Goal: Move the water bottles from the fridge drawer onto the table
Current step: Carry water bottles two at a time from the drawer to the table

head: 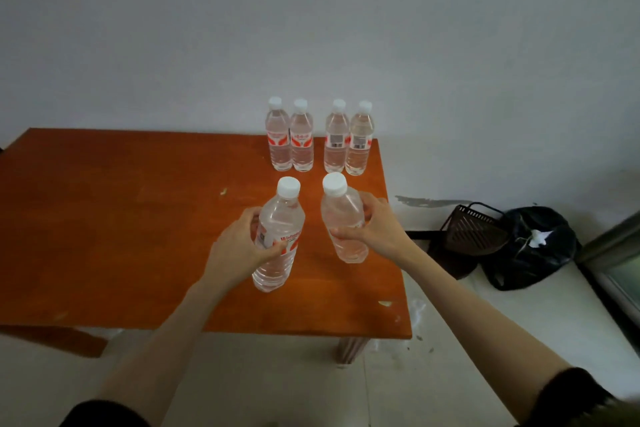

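My left hand (239, 246) grips a clear water bottle (278, 236) with a white cap and red label round its middle, above the orange-brown table (104, 218). My right hand (370, 227) grips a second water bottle (341, 218), tilted a little to the left, beside the first. Whether either bottle's base touches the tabletop I cannot tell. Several more bottles (318, 139) stand upright in a row at the table's far right edge against the wall. The fridge drawer is out of view.
A grey wall rises behind the table. On the pale floor to the right lie a black mesh basket (474, 229) and a black plastic bag (533, 246). A window frame (616, 253) runs along the right edge. The table's right leg (349, 350) stands near me.
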A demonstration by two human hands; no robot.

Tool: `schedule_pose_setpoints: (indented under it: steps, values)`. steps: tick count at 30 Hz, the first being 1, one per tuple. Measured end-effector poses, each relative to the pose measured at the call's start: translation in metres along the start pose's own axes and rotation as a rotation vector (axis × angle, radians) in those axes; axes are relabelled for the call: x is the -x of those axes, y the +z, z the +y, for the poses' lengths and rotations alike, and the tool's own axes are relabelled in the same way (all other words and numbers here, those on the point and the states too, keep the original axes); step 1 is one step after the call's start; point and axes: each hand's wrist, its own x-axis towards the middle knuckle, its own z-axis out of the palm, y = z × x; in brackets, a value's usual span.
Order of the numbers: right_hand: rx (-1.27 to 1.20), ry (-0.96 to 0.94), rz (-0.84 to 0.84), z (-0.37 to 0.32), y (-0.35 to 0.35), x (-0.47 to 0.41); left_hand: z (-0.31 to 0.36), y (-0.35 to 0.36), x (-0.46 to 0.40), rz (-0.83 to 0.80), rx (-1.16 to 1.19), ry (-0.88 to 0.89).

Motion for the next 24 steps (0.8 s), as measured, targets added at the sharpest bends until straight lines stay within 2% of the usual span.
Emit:
schedule_pose_setpoints:
  steps: [5,13,24]
  values:
    - [-0.084,0.072,-0.004,-0.002,0.009,-0.078,-0.026,-0.003,-0.082,-0.052,0.148,-0.004]
    - [-0.23,0.157,0.01,-0.011,0.039,-0.18,-0.063,-0.003,-0.214,-0.138,0.12,0.095]
    - [-0.262,0.18,0.04,-0.013,0.065,-0.251,-0.08,0.0,-0.294,-0.214,0.24,0.083]
